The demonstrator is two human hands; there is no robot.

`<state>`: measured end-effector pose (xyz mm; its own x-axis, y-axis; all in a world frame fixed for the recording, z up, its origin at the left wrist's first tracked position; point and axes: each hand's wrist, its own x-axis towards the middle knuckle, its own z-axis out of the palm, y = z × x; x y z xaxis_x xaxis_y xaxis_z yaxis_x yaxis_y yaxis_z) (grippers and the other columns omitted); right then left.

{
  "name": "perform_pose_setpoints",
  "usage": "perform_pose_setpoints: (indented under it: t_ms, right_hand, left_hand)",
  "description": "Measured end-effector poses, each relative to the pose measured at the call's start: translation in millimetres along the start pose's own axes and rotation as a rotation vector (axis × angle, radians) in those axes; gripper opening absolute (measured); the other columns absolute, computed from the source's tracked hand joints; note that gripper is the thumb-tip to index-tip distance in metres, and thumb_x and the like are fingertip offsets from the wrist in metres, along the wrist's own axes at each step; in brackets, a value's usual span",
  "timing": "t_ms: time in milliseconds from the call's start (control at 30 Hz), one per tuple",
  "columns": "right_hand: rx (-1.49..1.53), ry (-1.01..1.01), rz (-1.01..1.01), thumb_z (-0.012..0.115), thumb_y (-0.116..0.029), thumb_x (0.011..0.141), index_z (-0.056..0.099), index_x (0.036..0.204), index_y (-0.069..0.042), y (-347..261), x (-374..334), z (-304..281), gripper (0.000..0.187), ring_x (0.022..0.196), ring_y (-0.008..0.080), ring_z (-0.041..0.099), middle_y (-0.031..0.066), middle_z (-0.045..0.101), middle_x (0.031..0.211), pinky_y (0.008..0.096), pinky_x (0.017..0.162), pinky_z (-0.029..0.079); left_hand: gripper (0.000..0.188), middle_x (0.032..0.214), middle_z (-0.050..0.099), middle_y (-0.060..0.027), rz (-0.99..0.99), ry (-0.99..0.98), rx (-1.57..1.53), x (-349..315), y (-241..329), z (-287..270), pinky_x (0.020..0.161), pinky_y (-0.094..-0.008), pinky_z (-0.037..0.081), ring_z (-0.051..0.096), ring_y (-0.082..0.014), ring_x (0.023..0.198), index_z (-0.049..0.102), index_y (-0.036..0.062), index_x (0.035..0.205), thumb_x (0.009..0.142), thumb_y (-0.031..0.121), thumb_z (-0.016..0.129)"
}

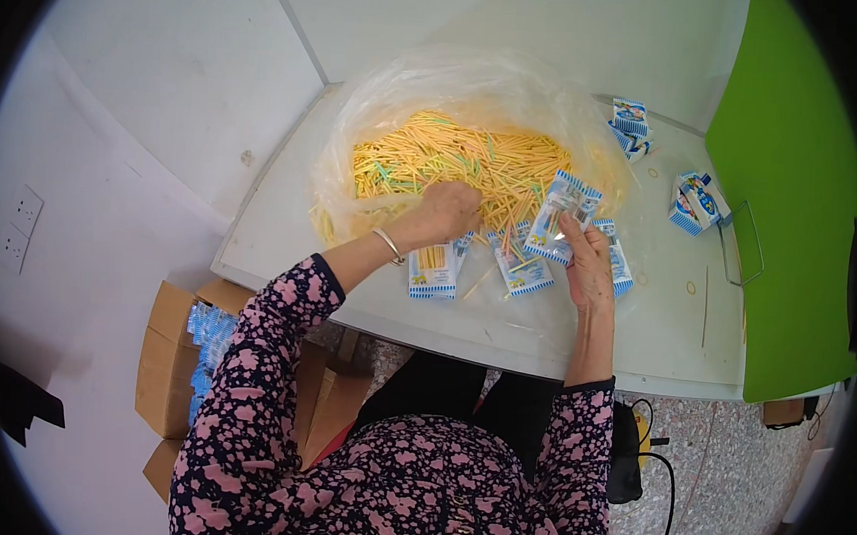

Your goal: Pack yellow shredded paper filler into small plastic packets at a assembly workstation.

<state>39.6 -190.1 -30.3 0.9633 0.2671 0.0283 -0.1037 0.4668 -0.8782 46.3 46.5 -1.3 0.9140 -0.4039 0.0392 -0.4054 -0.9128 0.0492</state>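
A heap of thin yellow sticks (453,154), with some green ones among them, lies in a large clear plastic bag (359,102) spread open on the table. My left hand (447,211) rests at the heap's near edge with its fingers curled down; what they hold, if anything, is hidden. Between the thumb and fingers of my right hand (590,258) is a small blue-and-white packet (555,216), tilted and partly see-through. Below the hands lie more such packets: a filled packet (433,272) near my left wrist, a middle packet (524,272), and another packet (620,262) behind my right hand.
Small blue-and-white boxes (696,201) stand at the right beside a green panel (785,216), with more boxes (630,119) at the back. Rubber bands and a thin stick lie on the white table (674,345). A cardboard box (167,352) of blue packets sits low at left.
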Motion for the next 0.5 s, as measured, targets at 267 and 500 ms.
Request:
perform_pose_setpoints:
  t_ms: [267, 500]
  right_hand:
    - [-0.031, -0.005, 0.011, 0.063, -0.016, 0.083, 0.061, 0.103, -0.003, -3, -3, 6, 0.024, 0.083, 0.0091, 0.060, 0.0034, 0.064, 0.095, 0.0240, 0.072, 0.048]
    - [-0.065, -0.015, 0.014, 0.065, -0.015, 0.081, 0.061, 0.103, -0.003, -3, -3, 6, 0.025, 0.083, 0.0094, 0.060, 0.0037, 0.065, 0.095, 0.0244, 0.073, 0.047]
  left_hand:
    - [0.015, 0.076, 0.059, -0.0161, -0.057, 0.114, 0.040, 28, 18, 4, 0.068, -0.0424, 0.047, 0.058, -0.0317, 0.079, 0.060, 0.0016, 0.076, 0.071, 0.016, 0.057]
    - [0.017, 0.082, 0.063, -0.0116, -0.022, 0.265, -0.194, 34, -13, 17, 0.070, -0.0393, 0.048, 0.059, -0.0291, 0.080, 0.064, 0.0068, 0.081, 0.069, 0.018, 0.059]
